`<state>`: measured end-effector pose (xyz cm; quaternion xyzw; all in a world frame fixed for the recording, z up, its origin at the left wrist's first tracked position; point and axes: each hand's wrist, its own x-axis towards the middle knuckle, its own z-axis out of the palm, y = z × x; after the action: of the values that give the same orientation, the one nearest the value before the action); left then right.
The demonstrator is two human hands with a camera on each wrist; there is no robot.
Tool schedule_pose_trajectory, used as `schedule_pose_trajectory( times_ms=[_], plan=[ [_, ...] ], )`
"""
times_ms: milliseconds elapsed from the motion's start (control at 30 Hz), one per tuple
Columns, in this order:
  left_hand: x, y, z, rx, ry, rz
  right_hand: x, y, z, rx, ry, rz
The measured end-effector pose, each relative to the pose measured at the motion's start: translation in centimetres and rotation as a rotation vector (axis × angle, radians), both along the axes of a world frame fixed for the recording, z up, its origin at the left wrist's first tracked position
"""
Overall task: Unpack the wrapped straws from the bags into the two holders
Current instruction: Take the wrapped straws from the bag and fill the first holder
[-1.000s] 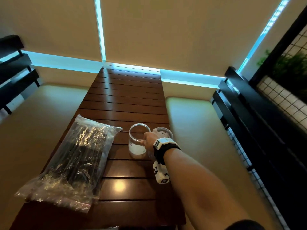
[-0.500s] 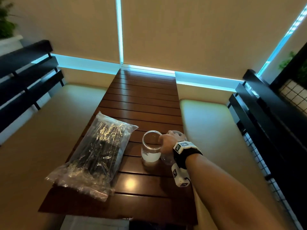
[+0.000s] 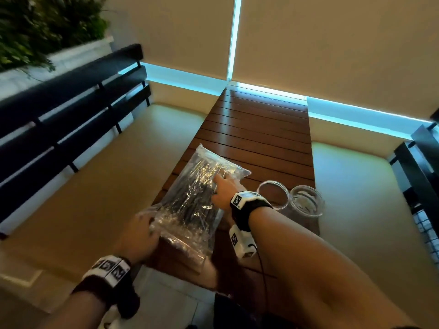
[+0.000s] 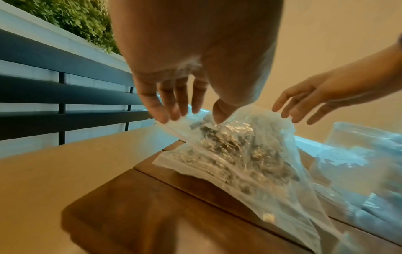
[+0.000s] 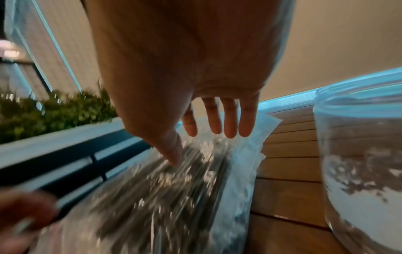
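Note:
A clear bag of wrapped straws [image 3: 194, 200] lies on the left side of the slatted wooden table [image 3: 256, 138]. My left hand [image 3: 147, 230] reaches its near end. Its fingers [image 4: 165, 110] are straight and touch the bag's edge [image 4: 239, 146], with the thumb on the film. My right hand [image 3: 219, 184] lies over the bag's far right part. The fingers [image 5: 230, 123] are spread and the thumb tip touches the bag [image 5: 152, 189]. Two empty glass jars [image 3: 273, 193] [image 3: 306, 203] stand together to the right of the bag. One jar [image 5: 359, 163] is close beside my right hand.
Cream bench cushions [image 3: 107, 186] [image 3: 361, 186] flank the table. Black slatted backrests stand at the left [image 3: 59, 115] and the right [image 3: 422, 162]. Green plants [image 3: 35, 24] sit in a planter at the upper left. The table's near end [image 3: 180, 269] is by my left wrist.
My right hand has left the jars and moved left onto the bag. My left hand has come into view at the bag's near end. The head view has swung left.

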<state>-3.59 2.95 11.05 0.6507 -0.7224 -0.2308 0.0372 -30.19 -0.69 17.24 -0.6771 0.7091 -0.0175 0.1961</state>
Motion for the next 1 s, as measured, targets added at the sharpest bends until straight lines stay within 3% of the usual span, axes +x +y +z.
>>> schedule_pose_trajectory(
  times_ms=[100, 200, 267, 367, 567, 733, 833, 900, 1000],
  plan=[
    [-0.7, -3.4, -0.6, 0.064, -0.102, 0.145, 2.3, -0.4, -3.0, 0.138, 0.052, 0.106],
    [-3.2, -3.7, 2.0, 0.233, 0.077, 0.303, 3.6, -0.8, -4.8, 0.193, 0.053, 0.133],
    [-3.8, -4.8, 2.2, 0.293, 0.121, 0.273, 3.8, -0.9, -5.2, 0.200, 0.078, 0.130],
    [-3.8, -5.8, 3.1, 0.234, 0.072, 0.170, 3.6, -1.0, -5.1, 0.177, 0.071, 0.111],
    [-4.1, -8.4, 7.6, 0.184, 0.496, 0.200, 4.2, -0.2, -0.8, -0.197, -0.295, 0.123],
    [-5.7, -9.7, 13.5, 0.161, 0.933, 0.278, 4.3, 0.0, 4.0, -0.443, -0.349, 0.246],
    [-7.1, -10.3, 16.2, 0.121, 1.044, 0.288, 3.4, -0.3, 6.2, -0.601, -0.293, 0.256],
    [-8.0, -10.8, 17.3, 0.054, 1.104, 0.322, 2.9, -0.7, 7.2, -0.657, -0.356, 0.203],
    [-8.7, -10.9, 17.8, -0.167, 0.978, 0.393, 2.2, -1.3, 8.7, -0.607, -0.436, 0.023]
  ],
)
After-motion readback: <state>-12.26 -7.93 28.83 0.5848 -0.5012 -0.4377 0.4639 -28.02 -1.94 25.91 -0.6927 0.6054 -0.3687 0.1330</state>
